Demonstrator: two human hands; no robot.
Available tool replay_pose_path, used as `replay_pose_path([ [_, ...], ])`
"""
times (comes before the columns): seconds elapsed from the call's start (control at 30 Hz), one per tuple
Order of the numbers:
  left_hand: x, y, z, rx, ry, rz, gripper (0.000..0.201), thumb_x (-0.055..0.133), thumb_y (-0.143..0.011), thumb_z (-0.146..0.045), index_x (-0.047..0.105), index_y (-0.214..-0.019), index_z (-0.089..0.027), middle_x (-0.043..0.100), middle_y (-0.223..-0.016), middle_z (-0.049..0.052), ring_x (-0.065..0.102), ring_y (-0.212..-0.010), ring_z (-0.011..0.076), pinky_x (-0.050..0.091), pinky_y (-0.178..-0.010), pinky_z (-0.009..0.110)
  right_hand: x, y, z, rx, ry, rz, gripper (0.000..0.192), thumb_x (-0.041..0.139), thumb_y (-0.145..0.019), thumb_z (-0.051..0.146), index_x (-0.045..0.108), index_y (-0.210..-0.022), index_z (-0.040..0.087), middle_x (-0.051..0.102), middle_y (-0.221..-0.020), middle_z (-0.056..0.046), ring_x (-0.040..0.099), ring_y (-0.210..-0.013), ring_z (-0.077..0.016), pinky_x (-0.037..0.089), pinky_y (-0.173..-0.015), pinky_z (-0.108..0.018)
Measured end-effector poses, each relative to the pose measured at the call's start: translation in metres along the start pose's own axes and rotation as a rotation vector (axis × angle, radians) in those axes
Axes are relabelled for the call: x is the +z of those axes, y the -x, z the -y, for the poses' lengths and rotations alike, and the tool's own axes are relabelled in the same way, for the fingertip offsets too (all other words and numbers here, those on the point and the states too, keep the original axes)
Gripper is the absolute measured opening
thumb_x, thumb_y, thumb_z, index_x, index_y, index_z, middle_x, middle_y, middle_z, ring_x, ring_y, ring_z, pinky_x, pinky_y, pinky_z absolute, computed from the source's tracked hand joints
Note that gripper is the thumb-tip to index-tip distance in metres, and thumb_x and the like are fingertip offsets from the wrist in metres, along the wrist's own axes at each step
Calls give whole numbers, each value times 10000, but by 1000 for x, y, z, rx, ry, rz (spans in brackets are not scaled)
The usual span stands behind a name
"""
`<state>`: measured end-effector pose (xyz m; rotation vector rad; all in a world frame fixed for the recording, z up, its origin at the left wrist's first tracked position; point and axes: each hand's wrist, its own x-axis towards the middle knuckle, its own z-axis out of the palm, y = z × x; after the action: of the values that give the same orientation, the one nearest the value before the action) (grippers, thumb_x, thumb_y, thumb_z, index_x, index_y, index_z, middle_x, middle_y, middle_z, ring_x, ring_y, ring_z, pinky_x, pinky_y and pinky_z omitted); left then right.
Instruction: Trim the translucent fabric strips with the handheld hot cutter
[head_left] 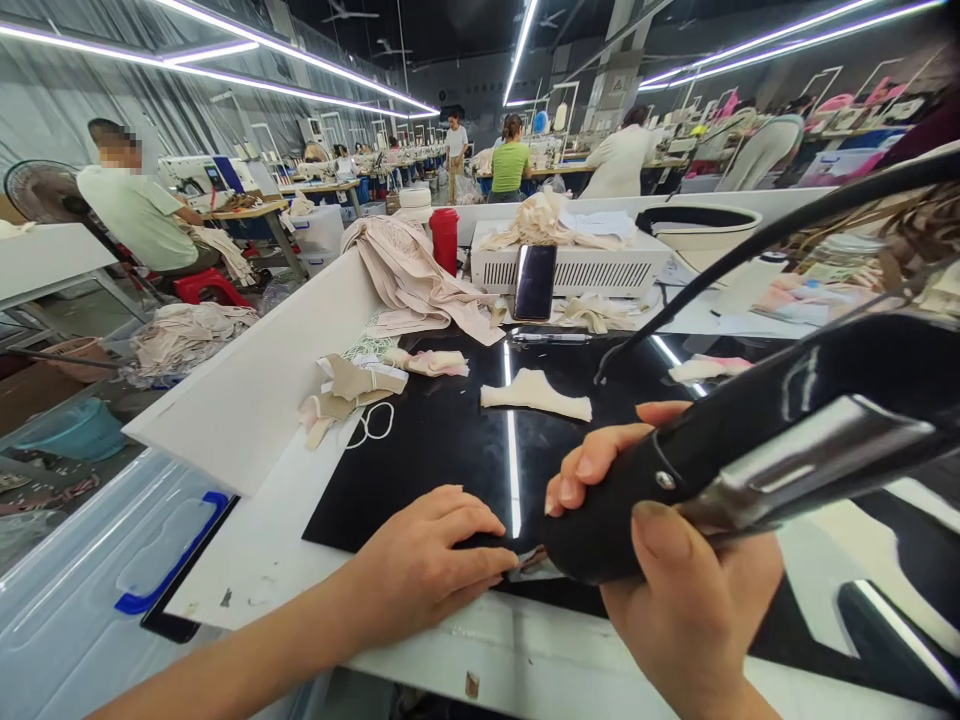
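Fingers (592, 462) of the right hand (686, 575) wrap around a thick black tool (607, 525) with a silver lever (817, 465), the thumb closed against its near side. The tool slants up to the right, its lower end over the near edge of a glossy black board (442, 470). Just beside that end, the left hand (442, 555) lies low with its fingers close together (whether they pinch anything I cannot tell), the fingertips near a small, blurred translucent item (536, 566) partly hidden under the tool.

Farther up the board, a cream fabric piece (536, 393) lies flat, apart from both hands. A dark, curved cord (697, 275) arches in from the right. To the left lie tan scraps (356, 383) and a white looped cord (375, 422); a pen (551, 338) rests near the board's far edge.

Beyond it, a phone (535, 283) leans upright against a white vented box (592, 265), with pale pink cloth (420, 275) and a red cup (444, 240) to the left. Past the table, a person in a green top (511, 165) sits facing away.
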<state>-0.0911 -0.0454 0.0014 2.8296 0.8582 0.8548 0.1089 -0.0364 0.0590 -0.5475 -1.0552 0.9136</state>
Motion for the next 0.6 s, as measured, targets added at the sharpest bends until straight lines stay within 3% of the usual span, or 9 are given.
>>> replay_pose_path([
  [0.13, -4, -2, 4, 23, 7, 71, 157, 652, -1073, -200, 763, -1182, -220, 774, -1218, 78, 737, -1139, 202, 522, -1193, 427, -15, -12, 13, -34, 150, -51, 430, 895, -860, 463, 678, -1193, 297, 709, -838, 16, 668, -692, -210, 590, -649, -395],
  [0.3, -3, -28, 18, 43, 118, 149, 198, 593, -1117, -226, 716, -1268, -184, 785, -1278, 73, 723, -1229, 225, 475, -1235, 453, -33, -28, 25, -68, 289, -130, 490, 941, -799, 480, 691, -1174, 288, 724, -849, 5, 697, -768, -247, 598, -699, -427],
  [0.47, 1, -54, 27, 35, 321, 322, 498, 787, -1003, -260, 594, -1453, -174, 720, -1438, 94, 598, -1454, 287, 411, -1291, 504, -39, -29, 23, -5, 276, -171, 465, 931, -793, 472, 675, -1140, 299, 702, -821, 27, 666, -691, -219, 572, -663, -396],
  [0.6, 1, -61, 27, -29, 383, 440, 610, 801, -996, -317, 532, -1539, -253, 694, -1482, 107, 512, -1544, 306, 317, -1325, 615, -39, -26, 18, -16, 219, -153, 461, 923, -803, 472, 681, -1157, 304, 701, -817, 43, 656, -642, -199, 567, -618, -369],
])
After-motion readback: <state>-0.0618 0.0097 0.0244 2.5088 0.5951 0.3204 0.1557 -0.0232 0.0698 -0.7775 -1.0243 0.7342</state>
